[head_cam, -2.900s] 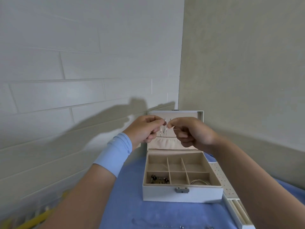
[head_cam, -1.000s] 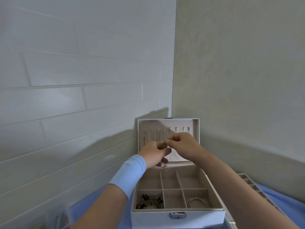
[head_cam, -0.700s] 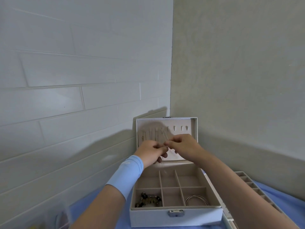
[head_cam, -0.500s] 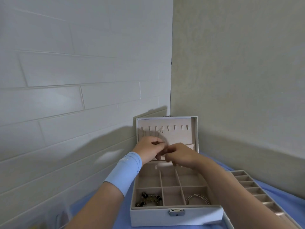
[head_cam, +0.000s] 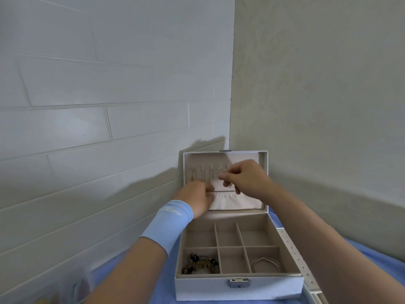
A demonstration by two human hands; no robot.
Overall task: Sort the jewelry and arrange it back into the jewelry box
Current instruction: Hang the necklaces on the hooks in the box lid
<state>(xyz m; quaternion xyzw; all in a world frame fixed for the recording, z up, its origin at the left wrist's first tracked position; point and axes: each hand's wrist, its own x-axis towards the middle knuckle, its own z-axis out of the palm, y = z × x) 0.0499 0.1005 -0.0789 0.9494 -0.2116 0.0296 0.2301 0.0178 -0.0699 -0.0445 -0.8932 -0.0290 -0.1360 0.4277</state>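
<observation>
White jewelry box (head_cam: 208, 288) open under you. Your right hand (head_cam: 247, 178) curled at lid (head_cam: 241, 157) hooks, left hand (head_cam: 197, 198) blurred just beside it, not touching; cannot tell either grip. Beaded bracelet (head_cam: 200, 263) and thin bangles (head_cam: 266, 264) in compartments below hands.

Left hand (head_cam: 198, 199) blurred; both hands' grip unclear; right hand (head_cam: 247, 179) covers lid (head_cam: 203, 160) part; tray (head_cam: 294, 255) cut by edge.

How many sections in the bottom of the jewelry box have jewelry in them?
2: front left holds a beaded bracelet, front right holds thin bangles. The other four look empty.
</observation>
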